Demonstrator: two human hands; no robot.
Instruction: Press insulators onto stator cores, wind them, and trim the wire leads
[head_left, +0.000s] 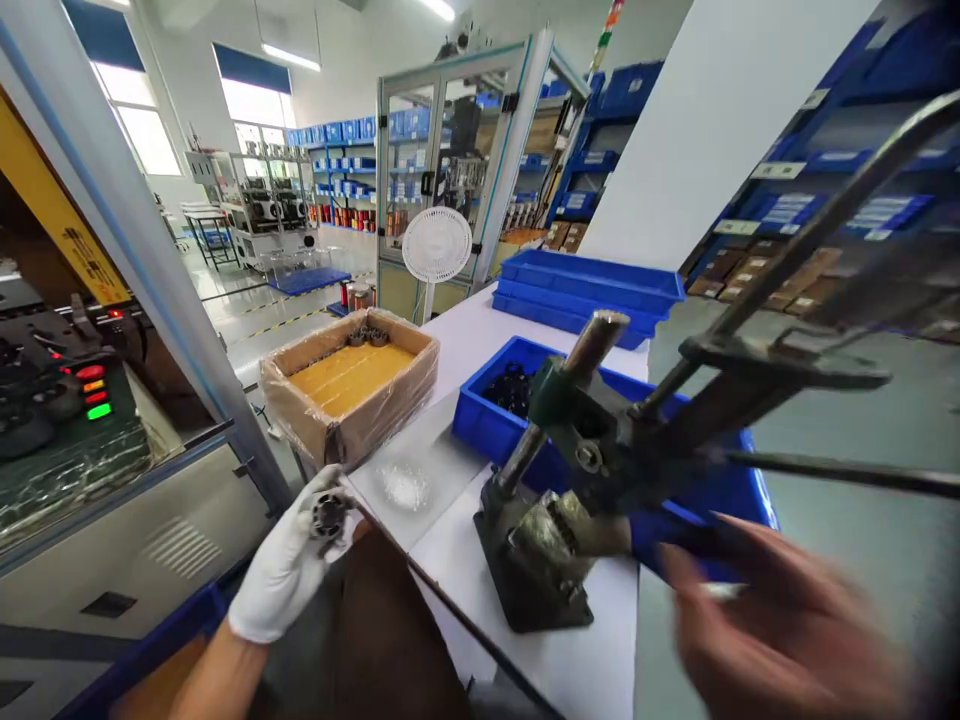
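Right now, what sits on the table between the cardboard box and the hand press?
In the head view, a clear plastic sheet lies there, with the blue parts bin behind it.

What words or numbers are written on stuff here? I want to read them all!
None can be read.
Yellow sign on the machine frame: dark print, too small and blurred.
White shelf labels on the blue racks: too blurred.
Cardboard box, blue bin, hand press: no writing visible.
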